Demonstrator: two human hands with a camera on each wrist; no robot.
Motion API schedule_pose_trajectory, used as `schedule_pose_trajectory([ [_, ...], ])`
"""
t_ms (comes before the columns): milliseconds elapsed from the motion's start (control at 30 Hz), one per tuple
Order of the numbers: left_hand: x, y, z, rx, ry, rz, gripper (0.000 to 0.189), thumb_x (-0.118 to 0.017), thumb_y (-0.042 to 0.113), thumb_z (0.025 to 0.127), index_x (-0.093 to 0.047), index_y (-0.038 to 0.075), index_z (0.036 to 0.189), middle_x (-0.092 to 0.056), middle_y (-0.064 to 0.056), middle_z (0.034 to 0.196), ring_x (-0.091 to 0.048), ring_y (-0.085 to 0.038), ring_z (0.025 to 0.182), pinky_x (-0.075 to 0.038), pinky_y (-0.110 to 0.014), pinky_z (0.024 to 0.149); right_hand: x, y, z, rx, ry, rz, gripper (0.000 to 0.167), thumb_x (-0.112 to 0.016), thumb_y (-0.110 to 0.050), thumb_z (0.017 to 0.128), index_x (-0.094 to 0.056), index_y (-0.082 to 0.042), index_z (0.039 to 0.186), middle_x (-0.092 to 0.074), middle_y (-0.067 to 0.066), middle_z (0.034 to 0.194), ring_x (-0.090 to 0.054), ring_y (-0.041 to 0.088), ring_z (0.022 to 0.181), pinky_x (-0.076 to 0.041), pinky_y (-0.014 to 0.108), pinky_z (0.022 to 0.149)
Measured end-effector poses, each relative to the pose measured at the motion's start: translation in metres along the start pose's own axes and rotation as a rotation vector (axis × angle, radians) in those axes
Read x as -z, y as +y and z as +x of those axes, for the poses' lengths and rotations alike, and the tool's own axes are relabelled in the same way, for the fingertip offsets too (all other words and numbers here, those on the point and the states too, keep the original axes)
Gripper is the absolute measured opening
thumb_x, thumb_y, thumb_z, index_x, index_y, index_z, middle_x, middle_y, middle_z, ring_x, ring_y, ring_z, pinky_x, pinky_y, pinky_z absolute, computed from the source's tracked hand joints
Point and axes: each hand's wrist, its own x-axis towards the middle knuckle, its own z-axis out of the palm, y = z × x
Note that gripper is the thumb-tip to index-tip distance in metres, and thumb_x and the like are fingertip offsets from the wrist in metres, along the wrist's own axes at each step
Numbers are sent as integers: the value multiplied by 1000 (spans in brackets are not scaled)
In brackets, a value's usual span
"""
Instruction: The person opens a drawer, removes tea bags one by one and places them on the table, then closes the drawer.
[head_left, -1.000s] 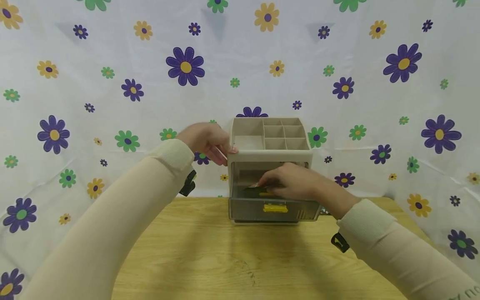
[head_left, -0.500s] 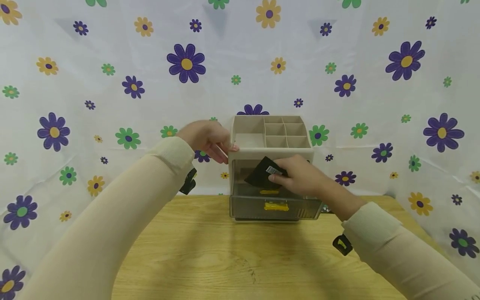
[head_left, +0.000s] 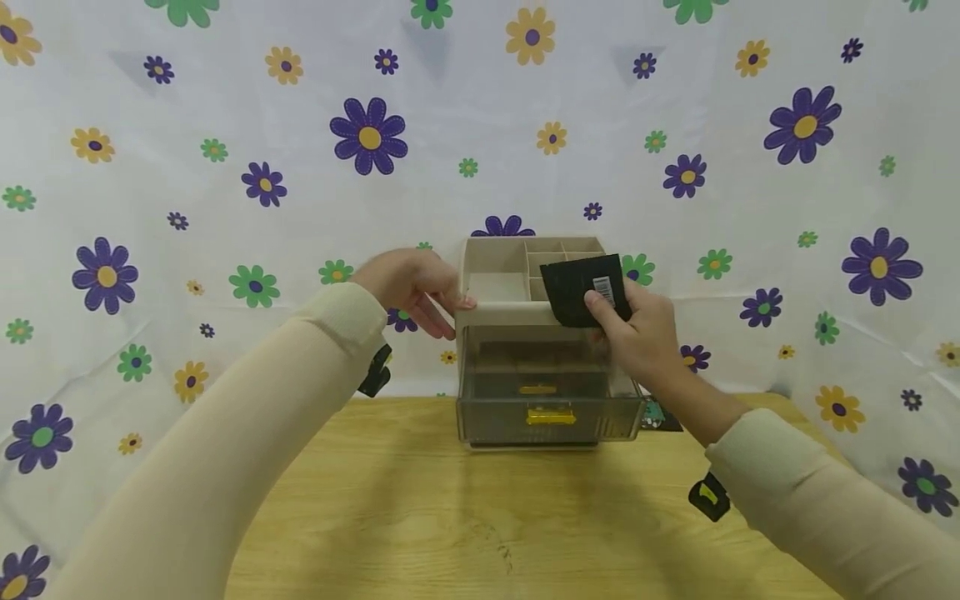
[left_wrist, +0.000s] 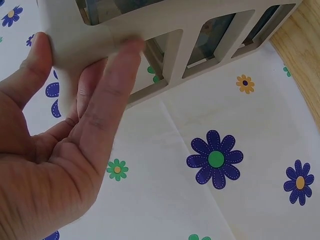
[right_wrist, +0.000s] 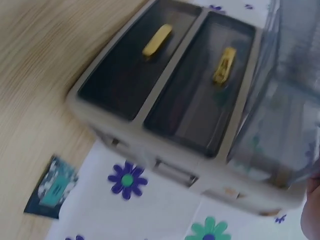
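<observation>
A beige desktop drawer organizer (head_left: pixel 540 314) stands on the table, its top drawer (head_left: pixel 495 419) pulled out, see-through grey with a yellow handle. My left hand (head_left: pixel 422 287) grips the organizer's upper left front corner; in the left wrist view its thumb and fingers lie either side of the beige frame (left_wrist: pixel 85 47). Above the pulled-out drawer, my right hand (head_left: pixel 637 325) pinches a flat black packet (head_left: pixel 570 287) with a white barcode label, the thumb on its front. The packet covers part of the top compartments. Only a bit of the right hand (right_wrist: pixel 311 215) shows in the right wrist view.
A small teal and black packet (right_wrist: pixel 52 189) lies on the wooden table (head_left: pixel 390 500) beside the organizer's right side. Two lower drawers with yellow handles (right_wrist: pixel 157 40) sit closed below the pulled-out one. A flower-patterned cloth (head_left: pixel 225 92) hangs right behind.
My right hand has lifted the black packet up out of the open drawer, to the right and in front of the top compartments. The left hand stays at the corner.
</observation>
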Motion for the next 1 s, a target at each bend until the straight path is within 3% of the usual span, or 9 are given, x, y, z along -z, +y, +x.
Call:
schedule_pose_trajectory([
  [200,-1,0,1,-15,6,-30,27,-66,13,96,-55,-2,116,-63,-20,112,-72,-24,80,-63,-37,78,24,11,0,18,160,-103,26,-57,-20,102,-65,5,101,-63,16,68,-57,6,51,-47,14,50],
  [367,-2,1,-1,14,-11,-116,30,-64,6,96,-53,-5,121,-61,-23,111,-71,-25,73,-61,-27,66,46,21,-4,-120,222,-77,32,-53,-26,104,-64,3,110,-61,0,70,-56,3,51,-49,14,51],
  [500,-3,1,-3,23,-16,-175,34,-63,4,96,-49,-6,126,-59,-26,116,-71,-29,75,-63,-31,70,61,29,-6,-206,271,-87,34,-50,-31,104,-63,0,112,-59,-10,67,-55,4,50,-47,15,48],
  [633,-3,0,-2,22,-15,-184,35,-63,3,96,-49,-6,127,-59,-27,117,-72,-29,76,-63,-32,76,72,40,-10,-210,274,-179,35,-50,-32,104,-63,0,110,-58,-8,61,-55,3,49,-43,17,44],
  [733,-4,0,-2,18,-12,-179,35,-63,3,96,-50,-6,127,-60,-26,116,-72,-28,74,-62,-32,76,80,51,-13,-177,252,-293,35,-52,-30,103,-65,2,105,-62,2,62,-53,-2,51,-41,18,44],
  [833,-5,1,-4,13,-2,-160,34,-64,3,95,-51,-7,125,-59,-25,114,-72,-27,73,-62,-32,77,90,65,-17,-129,185,-438,33,-56,-26,101,-67,5,95,-67,15,70,-57,10,58,-39,21,46],
  [967,-6,5,-5,12,22,-125,33,-64,2,95,-51,-7,123,-60,-24,112,-73,-25,70,-62,-32,78,103,81,-24,-108,-51,-669,26,-62,-19,97,-69,6,94,-69,23,85,-56,28,66,-40,29,51],
  [1000,-6,7,-5,13,27,-115,33,-64,2,95,-50,-7,123,-60,-24,112,-73,-25,70,-62,-32,77,106,85,-26,-112,-126,-723,24,-63,-18,96,-70,5,94,-68,21,84,-53,26,65,-40,30,52],
])
